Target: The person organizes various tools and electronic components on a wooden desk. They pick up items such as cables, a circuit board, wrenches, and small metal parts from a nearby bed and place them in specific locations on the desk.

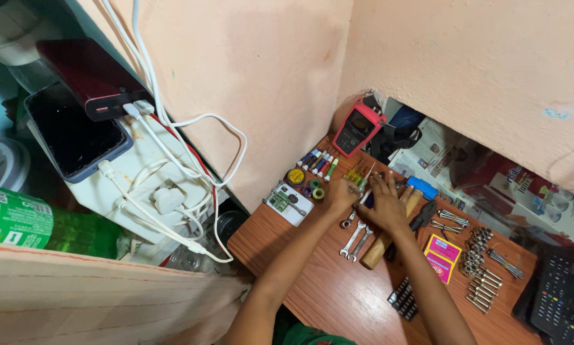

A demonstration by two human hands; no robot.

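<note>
Both hands meet over small tools on the wooden table (312, 281). Left hand (342, 193) is closed on a screwdriver (365, 176), tip up; right hand (385, 203) lies flat w/ fingers spread, beside spanners (356, 239) & hammer (395, 223).

There is a single view, from a camera worn on the person's head, looking steeply down and a little to the right onto the brown wooden tabletop (312, 281), which sits in the lower right half of the frame and well below the lens. The peach plastered wall (268, 76) fills the top, and a white socket board with white cables (166, 185) looms close at left, nearer than the table.
</note>
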